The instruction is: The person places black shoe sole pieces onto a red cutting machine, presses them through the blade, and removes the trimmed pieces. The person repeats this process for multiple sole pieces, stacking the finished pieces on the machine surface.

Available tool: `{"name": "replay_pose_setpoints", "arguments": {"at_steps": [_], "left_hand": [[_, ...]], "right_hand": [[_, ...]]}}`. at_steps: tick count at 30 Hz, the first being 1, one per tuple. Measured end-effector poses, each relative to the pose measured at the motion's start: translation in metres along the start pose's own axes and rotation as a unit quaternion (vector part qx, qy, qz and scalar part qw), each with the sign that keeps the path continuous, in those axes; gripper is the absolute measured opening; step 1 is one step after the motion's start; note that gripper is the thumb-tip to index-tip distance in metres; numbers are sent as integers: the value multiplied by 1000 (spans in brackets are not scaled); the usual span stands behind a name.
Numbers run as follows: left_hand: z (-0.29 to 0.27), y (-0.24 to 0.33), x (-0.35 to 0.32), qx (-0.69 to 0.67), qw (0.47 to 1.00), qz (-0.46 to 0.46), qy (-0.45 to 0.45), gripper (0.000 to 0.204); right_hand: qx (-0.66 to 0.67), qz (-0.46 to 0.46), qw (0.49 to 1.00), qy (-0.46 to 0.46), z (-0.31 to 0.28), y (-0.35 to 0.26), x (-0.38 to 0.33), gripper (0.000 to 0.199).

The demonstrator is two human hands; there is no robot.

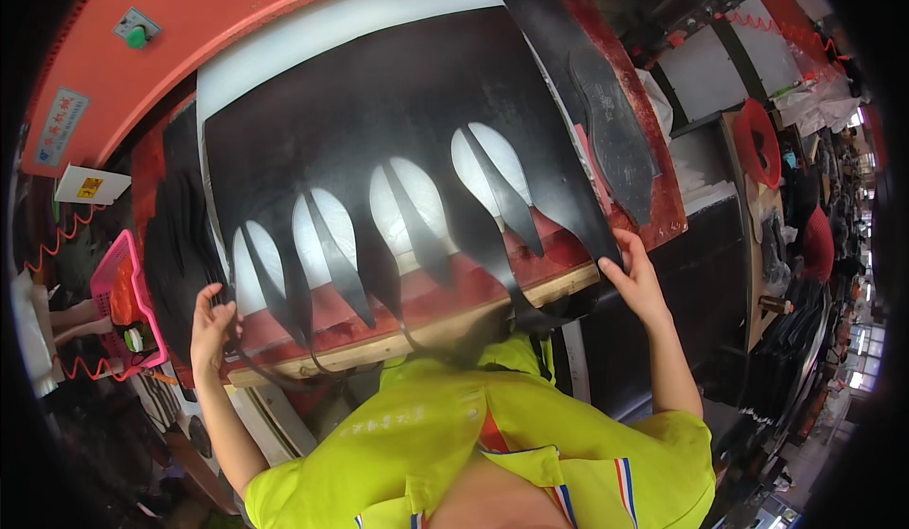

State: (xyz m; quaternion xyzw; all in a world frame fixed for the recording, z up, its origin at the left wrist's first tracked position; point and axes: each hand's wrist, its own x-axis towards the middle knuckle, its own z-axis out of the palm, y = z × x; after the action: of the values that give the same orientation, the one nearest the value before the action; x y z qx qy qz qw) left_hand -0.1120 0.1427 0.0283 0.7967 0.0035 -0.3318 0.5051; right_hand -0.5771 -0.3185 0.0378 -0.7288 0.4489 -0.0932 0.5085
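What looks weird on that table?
The big black sheet looks odd: it has curvy holes, and its thin near edge droops past the wooden table edge. The holes look neat, so they're probably cut out, not torn.

You wear a lime-yellow shirt (pixel 398 453) — short sleeves (pixel 677 444), open collar (pixel 532 465) — trimmed with red, white and blue stripes (pixel 624 484). Small white print (pixel 374 427) marks it, and red cloth (pixel 492 435) shows at the neck opening. Your forearms (pixel 232 425) and hands (pixel 215 325) are bare.

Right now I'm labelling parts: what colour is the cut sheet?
The cut sheet is black: head view.
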Motion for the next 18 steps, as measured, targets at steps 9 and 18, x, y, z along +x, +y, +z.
{"name": "replay_pose_setpoints", "arguments": {"at_steps": [9,18], "left_hand": [[25,-5,99,86,971,176,138,37],[-12,-33,119,130,957,246,77,45]], "right_hand": [[-82,-134,982,104,43,12,77,62],[-38,-138,985,91,39,19,57,60]]}}
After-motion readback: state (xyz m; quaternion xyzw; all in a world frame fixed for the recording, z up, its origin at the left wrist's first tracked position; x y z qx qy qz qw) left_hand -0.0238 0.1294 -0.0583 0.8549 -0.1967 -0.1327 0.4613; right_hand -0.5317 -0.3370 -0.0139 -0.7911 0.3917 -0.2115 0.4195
